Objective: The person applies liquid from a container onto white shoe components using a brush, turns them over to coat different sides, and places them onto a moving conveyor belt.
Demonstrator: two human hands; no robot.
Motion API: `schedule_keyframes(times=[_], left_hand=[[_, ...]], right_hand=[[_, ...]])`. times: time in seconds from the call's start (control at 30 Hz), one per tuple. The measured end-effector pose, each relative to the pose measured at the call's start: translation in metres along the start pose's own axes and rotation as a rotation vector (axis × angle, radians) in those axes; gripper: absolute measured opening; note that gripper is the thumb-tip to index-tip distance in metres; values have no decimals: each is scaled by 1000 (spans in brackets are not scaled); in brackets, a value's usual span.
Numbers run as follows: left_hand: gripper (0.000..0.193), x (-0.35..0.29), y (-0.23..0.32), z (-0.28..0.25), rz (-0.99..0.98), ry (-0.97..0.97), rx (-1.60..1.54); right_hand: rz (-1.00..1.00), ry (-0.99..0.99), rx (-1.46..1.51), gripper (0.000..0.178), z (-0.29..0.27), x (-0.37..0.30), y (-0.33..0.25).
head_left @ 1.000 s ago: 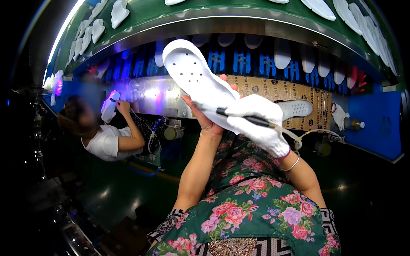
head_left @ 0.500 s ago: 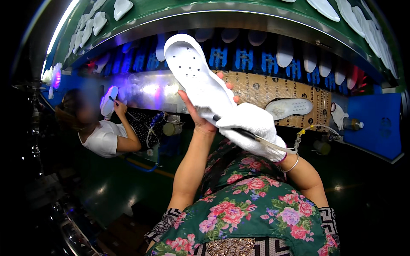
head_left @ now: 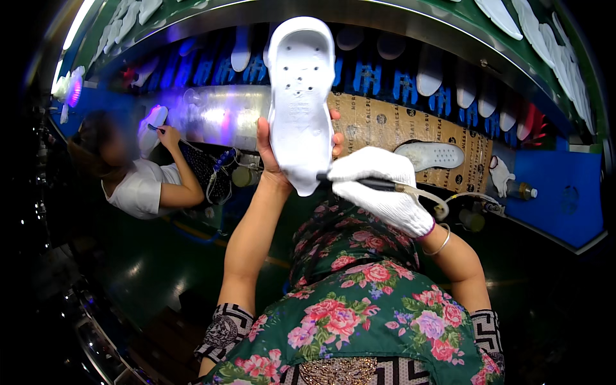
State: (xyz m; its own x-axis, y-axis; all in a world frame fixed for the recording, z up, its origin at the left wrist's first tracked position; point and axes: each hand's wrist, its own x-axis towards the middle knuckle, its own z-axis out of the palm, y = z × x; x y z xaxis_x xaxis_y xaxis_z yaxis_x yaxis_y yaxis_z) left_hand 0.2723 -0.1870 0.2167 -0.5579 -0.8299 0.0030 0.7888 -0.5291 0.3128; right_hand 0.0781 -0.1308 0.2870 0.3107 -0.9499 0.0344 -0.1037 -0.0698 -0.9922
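Observation:
Upright before me is a white shoe sole (head_left: 300, 122) with small dark holes in its wide upper part. My bare left hand (head_left: 272, 160) grips it from behind near the narrow lower end, fingers curling round its right edge. A white knit glove covers my right hand (head_left: 388, 176), closed on a black pen-like applicator (head_left: 375, 184) with a clear hose trailing from it. The applicator's tip meets or nearly meets the sole's lower right edge; I cannot tell whether they touch.
Another white sole (head_left: 436, 155) lies on the cardboard-covered bench (head_left: 385, 119). A white glove (head_left: 500, 176) and a bottle (head_left: 521, 190) sit at the right end. Soles stand in blue racks (head_left: 367, 78) behind. To the left, a co-worker (head_left: 138, 186) holds another sole.
The sole has swung from a tilt to nearly upright, its face turning toward me. The applicator's tip is now at its lower right edge, and my right hand has shifted slightly.

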Motion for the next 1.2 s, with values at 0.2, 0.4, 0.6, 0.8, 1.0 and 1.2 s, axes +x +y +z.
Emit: schedule_keyframes(times=[0.2, 0.4, 0.6, 0.8, 1.0, 1.2], left_hand=[[102, 5, 20, -7, -50, -100, -31], [99, 8, 29, -2, -166, -93, 116], [84, 19, 42, 10, -197, -127, 45], [83, 24, 52, 13, -210, -157, 181], [81, 29, 57, 16, -173, -116, 205], [83, 21, 62, 12, -108, 3, -18]], right_hand=[[-367, -129, -96, 20, 21, -2, -4], [-263, 54, -173, 22, 16, 6, -6], [-552, -88, -319, 31, 33, -1, -4], [-385, 34, -247, 23, 23, 14, -10], [-353, -115, -77, 22, 28, 15, -10], [-224, -158, -15, 17, 34, 25, -13]])
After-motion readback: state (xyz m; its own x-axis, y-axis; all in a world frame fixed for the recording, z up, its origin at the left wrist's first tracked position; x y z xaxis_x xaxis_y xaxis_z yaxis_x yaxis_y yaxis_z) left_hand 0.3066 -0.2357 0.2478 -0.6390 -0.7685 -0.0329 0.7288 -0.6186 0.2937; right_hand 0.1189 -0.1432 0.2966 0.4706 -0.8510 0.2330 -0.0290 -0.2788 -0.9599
